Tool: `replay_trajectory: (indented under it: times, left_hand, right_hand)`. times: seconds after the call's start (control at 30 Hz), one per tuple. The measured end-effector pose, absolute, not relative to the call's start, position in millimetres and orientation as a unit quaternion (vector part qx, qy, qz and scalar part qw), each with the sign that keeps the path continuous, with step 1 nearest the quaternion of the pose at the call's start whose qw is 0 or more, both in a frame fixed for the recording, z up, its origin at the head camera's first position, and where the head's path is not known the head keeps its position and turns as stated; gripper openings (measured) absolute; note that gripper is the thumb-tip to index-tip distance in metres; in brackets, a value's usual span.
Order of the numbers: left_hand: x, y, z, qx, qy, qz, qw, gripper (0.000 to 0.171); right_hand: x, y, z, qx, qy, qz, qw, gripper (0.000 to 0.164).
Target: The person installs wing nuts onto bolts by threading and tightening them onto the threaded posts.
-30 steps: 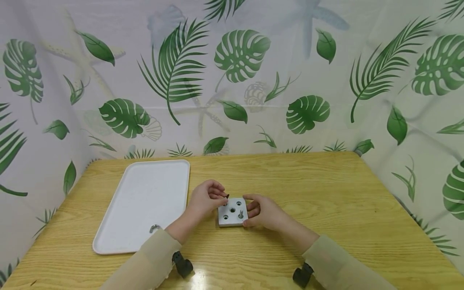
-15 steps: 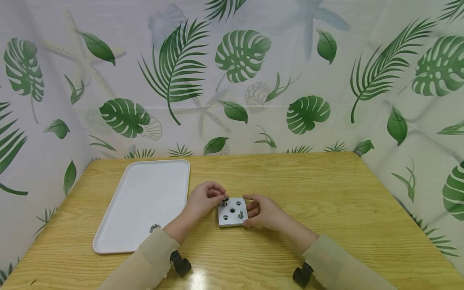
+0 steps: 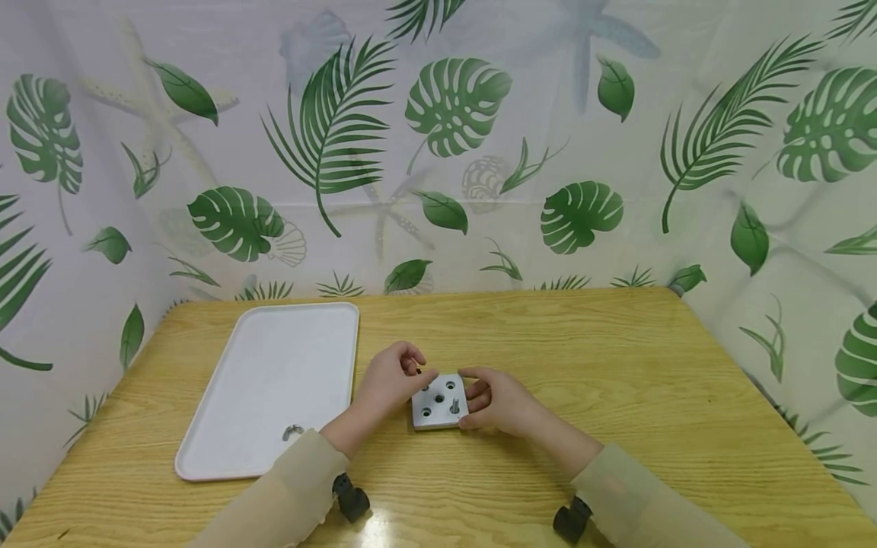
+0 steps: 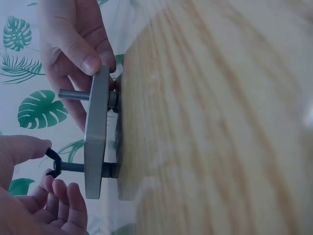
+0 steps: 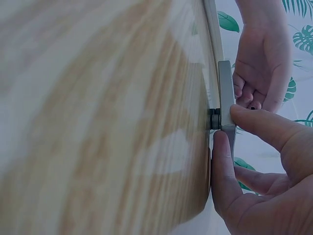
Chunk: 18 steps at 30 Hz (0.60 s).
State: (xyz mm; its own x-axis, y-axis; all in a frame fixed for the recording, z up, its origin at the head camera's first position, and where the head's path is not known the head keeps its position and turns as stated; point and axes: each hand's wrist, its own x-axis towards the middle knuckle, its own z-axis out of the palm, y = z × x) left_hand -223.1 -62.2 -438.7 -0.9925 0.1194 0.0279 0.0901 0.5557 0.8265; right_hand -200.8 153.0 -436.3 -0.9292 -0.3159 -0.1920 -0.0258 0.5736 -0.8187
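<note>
A square metal plate (image 3: 439, 417) with several holes lies raised a little off the table on bolt heads, as the left wrist view shows. Two bolts stick up through it. My left hand (image 3: 387, 380) is at the far left corner, thumb and fingertip at the two wings of a dark wing nut (image 4: 56, 164) on the end of one bolt (image 4: 73, 167). From the head, my thumb mostly hides this nut. The other bolt (image 3: 455, 406), near the front right corner, is bare. My right hand (image 3: 503, 401) grips the plate's right edge between thumb and fingers.
A white tray (image 3: 288, 358) lies to the left of the plate, with a silvery wing nut (image 3: 292, 431) near its front right. The wooden table (image 3: 603, 358) meets a leaf-patterned cloth (image 3: 479, 228) at the back and sides.
My left thumb has moved right over the plate's corner, and the fingers have curled back around the wing nut. My right hand and the plate have stayed in place.
</note>
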Motion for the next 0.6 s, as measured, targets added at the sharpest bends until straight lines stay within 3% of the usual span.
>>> replay_trajectory:
  times: [0.6]
  left_hand:
    - [-219.5, -69.0, -433.0, 0.08, 0.864, 0.496, 0.017, 0.004]
  right_hand:
    - [-200.9, 152.7, -437.5, -0.099, 0.872, -0.452, 0.16, 0.081]
